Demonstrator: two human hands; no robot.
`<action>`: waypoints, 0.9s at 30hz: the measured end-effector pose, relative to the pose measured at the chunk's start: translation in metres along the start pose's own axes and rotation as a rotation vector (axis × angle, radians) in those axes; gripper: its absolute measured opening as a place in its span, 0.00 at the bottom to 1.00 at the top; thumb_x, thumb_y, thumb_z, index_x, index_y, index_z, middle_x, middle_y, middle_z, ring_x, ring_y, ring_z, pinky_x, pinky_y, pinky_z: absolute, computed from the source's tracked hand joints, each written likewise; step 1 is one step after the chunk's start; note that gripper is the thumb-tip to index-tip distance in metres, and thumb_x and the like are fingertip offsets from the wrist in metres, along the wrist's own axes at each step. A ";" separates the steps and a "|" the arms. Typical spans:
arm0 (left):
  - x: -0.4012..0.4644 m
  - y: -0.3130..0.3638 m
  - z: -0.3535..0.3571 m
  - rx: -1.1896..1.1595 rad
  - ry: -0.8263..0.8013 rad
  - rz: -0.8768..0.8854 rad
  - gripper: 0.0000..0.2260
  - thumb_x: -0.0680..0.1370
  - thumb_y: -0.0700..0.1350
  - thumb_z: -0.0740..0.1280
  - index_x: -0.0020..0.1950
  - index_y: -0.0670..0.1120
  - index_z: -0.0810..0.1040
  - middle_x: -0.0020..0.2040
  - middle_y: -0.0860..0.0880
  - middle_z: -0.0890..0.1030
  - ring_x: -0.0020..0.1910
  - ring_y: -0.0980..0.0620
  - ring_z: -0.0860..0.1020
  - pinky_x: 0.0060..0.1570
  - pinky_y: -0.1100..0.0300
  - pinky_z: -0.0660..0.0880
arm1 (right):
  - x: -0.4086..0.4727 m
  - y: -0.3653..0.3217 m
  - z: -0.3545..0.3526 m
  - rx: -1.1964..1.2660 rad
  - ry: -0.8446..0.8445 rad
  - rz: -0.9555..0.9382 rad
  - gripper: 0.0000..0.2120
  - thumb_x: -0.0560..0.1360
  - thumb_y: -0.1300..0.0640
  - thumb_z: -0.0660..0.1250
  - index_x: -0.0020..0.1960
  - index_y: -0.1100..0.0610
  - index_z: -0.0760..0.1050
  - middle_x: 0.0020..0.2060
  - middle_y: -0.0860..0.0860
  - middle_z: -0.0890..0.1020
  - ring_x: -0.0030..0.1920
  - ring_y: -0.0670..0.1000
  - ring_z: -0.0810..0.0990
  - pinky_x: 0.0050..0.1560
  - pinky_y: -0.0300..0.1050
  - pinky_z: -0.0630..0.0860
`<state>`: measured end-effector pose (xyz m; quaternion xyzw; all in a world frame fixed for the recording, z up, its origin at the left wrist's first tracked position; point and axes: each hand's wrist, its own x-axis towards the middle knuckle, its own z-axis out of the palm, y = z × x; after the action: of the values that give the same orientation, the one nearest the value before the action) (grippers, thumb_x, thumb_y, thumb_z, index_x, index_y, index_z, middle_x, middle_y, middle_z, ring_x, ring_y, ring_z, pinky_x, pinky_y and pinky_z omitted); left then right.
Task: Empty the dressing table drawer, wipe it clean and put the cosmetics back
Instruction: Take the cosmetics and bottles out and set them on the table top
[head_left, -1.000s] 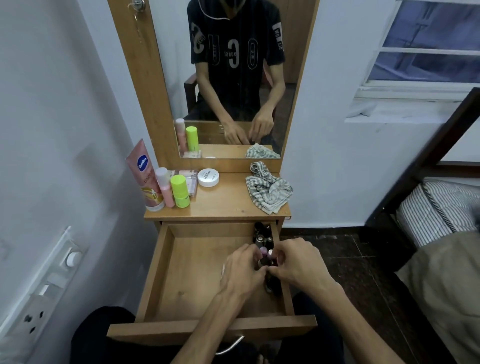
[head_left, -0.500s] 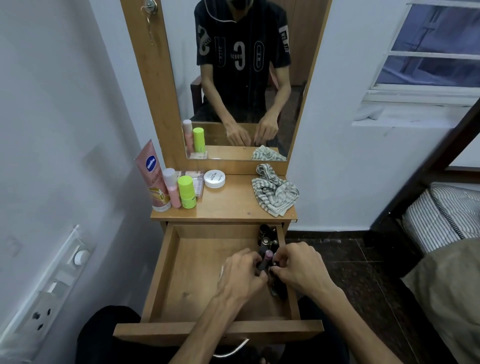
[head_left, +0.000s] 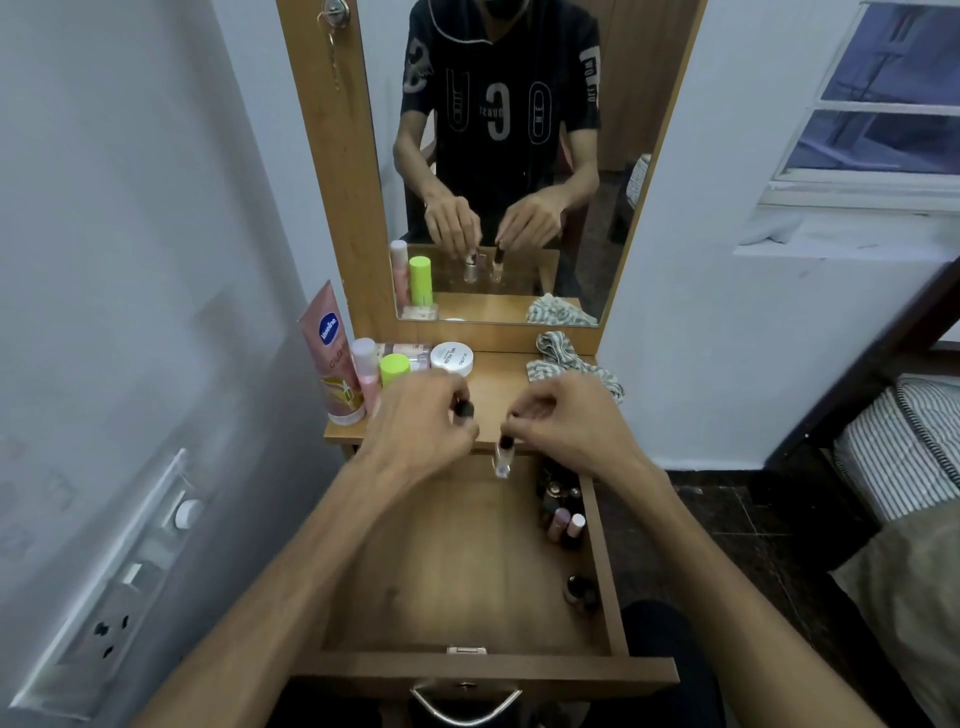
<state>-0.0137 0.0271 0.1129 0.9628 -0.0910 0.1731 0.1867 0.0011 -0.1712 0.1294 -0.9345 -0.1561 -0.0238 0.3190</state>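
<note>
The wooden drawer (head_left: 395, 582) stands pulled out under the dressing table top (head_left: 498, 395). Several small cosmetic bottles (head_left: 563, 512) lie along its right wall, one more (head_left: 581, 592) nearer the front. My left hand (head_left: 421, 426) holds a small dark-capped bottle (head_left: 464, 409) above the table's front edge. My right hand (head_left: 561, 421) pinches the black cap of a clear bottle (head_left: 503, 457) that hangs just over the drawer's back edge.
On the table top stand a pink Vaseline tube (head_left: 332, 358), a pink bottle (head_left: 363, 369), a green-capped bottle (head_left: 395, 369), a white round jar (head_left: 452, 358) and a striped cloth (head_left: 571, 369). A mirror (head_left: 498, 156) rises behind. A wall socket strip (head_left: 114, 587) is left, a bed (head_left: 904, 457) right.
Both hands have risen out of the drawer's right side, each with a small bottle, to the front edge of the table top. The camera has moved closer.
</note>
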 end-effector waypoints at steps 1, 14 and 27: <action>0.014 -0.003 -0.003 0.072 -0.002 0.021 0.05 0.71 0.47 0.69 0.42 0.48 0.83 0.41 0.52 0.83 0.41 0.51 0.79 0.40 0.59 0.72 | 0.013 -0.006 -0.001 0.008 0.032 -0.016 0.04 0.69 0.50 0.77 0.41 0.50 0.87 0.32 0.43 0.85 0.35 0.42 0.83 0.41 0.46 0.83; 0.094 -0.023 0.001 0.552 -0.231 0.018 0.03 0.74 0.46 0.69 0.42 0.48 0.81 0.41 0.48 0.83 0.47 0.47 0.79 0.62 0.50 0.64 | 0.114 -0.018 0.040 -0.042 0.066 0.017 0.02 0.65 0.53 0.74 0.35 0.46 0.84 0.32 0.46 0.85 0.41 0.51 0.85 0.45 0.52 0.85; 0.099 -0.031 -0.002 0.473 -0.256 -0.019 0.09 0.71 0.49 0.70 0.35 0.48 0.73 0.33 0.52 0.71 0.44 0.46 0.77 0.60 0.49 0.64 | 0.124 -0.013 0.049 0.033 0.032 -0.002 0.03 0.69 0.49 0.76 0.40 0.45 0.84 0.37 0.45 0.86 0.44 0.51 0.86 0.49 0.53 0.84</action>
<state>0.0850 0.0453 0.1406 0.9945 -0.0620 0.0645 -0.0549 0.1124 -0.0972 0.1162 -0.9286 -0.1521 -0.0364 0.3365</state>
